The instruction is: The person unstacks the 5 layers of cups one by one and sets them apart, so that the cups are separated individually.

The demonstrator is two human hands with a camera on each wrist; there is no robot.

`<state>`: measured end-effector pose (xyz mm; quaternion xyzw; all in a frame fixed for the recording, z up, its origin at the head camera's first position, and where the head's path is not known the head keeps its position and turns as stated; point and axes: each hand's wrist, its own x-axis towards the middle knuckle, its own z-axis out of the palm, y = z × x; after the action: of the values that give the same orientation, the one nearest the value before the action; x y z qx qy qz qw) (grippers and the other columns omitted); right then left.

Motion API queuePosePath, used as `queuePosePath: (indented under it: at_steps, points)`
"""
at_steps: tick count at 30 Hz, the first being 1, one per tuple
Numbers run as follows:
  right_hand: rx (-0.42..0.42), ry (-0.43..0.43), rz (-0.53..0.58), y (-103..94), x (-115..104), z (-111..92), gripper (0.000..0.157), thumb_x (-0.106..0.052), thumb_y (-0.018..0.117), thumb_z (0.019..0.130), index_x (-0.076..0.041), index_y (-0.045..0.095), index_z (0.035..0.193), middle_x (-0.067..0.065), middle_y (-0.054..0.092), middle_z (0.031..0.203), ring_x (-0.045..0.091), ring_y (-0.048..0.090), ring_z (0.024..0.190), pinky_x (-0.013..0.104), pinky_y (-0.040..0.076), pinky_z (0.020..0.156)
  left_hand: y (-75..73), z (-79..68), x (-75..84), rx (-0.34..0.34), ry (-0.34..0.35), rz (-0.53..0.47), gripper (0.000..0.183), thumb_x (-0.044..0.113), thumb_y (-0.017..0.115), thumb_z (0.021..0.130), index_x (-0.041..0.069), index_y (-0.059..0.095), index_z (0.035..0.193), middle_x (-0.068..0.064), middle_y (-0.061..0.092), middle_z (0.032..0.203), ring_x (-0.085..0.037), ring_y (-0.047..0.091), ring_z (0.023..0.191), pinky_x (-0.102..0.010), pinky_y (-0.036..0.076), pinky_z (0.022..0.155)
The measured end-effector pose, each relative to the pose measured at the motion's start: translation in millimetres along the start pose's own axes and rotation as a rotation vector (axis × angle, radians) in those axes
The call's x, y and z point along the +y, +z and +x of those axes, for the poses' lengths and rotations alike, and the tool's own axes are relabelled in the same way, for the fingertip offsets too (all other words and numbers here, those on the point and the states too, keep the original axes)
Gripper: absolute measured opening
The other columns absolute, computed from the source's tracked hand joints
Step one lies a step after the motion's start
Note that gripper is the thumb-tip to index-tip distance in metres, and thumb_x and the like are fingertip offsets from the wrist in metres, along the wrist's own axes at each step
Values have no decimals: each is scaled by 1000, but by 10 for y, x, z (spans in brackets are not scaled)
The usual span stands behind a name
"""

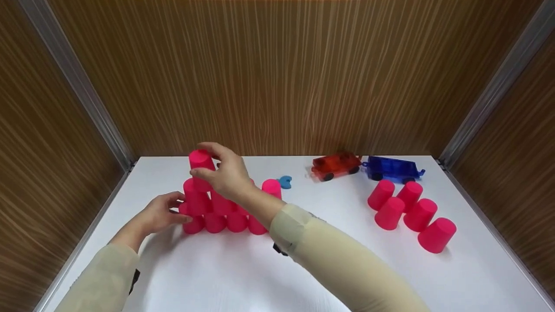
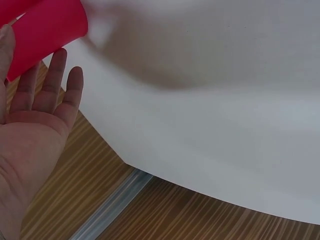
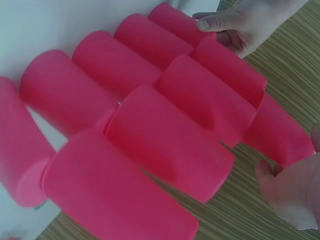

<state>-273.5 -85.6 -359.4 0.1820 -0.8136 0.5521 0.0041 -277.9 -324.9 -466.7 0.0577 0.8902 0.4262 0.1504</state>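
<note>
Pink cups stand upside down in a stepped wall on the white table. Its bottom row (image 1: 215, 222) and second row (image 1: 197, 200) each hold several cups. On top, at the left end, is a pink cup (image 1: 202, 160), which my right hand (image 1: 230, 173) pinches near its upper end between thumb and fingers. The lowest left cup (image 3: 175, 22) sits between the thumb and fingers of my left hand (image 1: 160, 212), which grips its side. Palm and several fingers of that hand show in the left wrist view beside a cup (image 2: 52, 32). My right forearm hides the wall's right part.
Several more upside-down pink cups (image 1: 390, 213) stand grouped at the right. Behind them are a blue toy wagon (image 1: 392, 168) and a red toy wagon (image 1: 336, 165). A small blue piece (image 1: 285, 182) lies behind the wall. Wood-grain panels (image 1: 277, 78) enclose the white table (image 1: 338, 242).
</note>
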Motion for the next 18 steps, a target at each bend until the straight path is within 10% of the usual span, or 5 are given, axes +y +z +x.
queuePosePath:
  at_steps: [10, 18]
  points:
    - [25, 12, 86, 4, 62, -62, 60, -17, 83, 94, -31, 60, 147, -9, 63, 129, 11, 62, 114, 25, 60, 85, 44, -26, 11, 2, 1, -15, 65, 19, 86, 90, 6, 55, 146, -19, 61, 139, -40, 58, 129, -46, 57, 99]
    - [61, -87, 150, -372, 64, -228, 61, -18, 83, 94, -29, 59, 149, -8, 62, 134, 13, 60, 121, 28, 60, 89, 34, -28, 10, 7, 1, 0, 63, 19, 86, 90, 6, 56, 144, -19, 61, 140, -43, 56, 131, -50, 56, 101]
